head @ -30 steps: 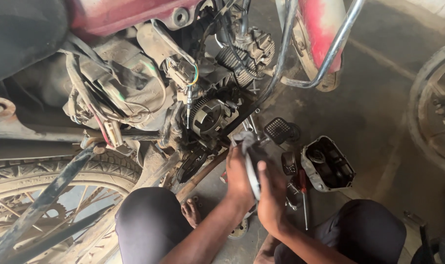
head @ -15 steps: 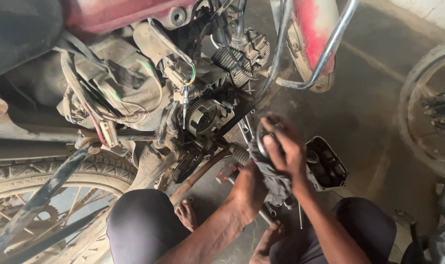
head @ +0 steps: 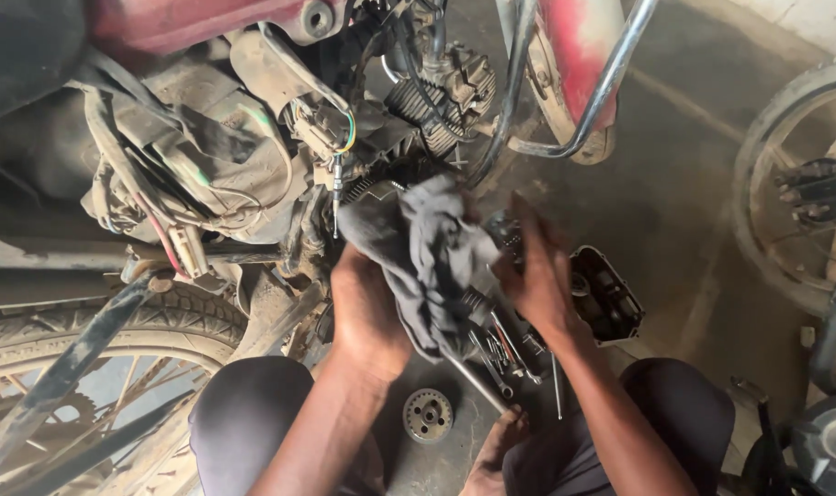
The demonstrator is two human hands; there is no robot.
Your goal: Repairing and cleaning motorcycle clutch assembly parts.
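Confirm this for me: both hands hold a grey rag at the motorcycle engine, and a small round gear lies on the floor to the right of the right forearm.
Not quite. In the head view the gear lies between the forearms, left of the right one. Both the left hand and right hand do hold the grey rag at the engine.

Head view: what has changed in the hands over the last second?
A grey rag has come into the left hand, draped up over the dark engine part that the right hand took up and holds. Motorcycle, open casing and gear on the floor stayed put.

Toothed gear (head: 428, 414) on concrete floor (head: 694, 211)
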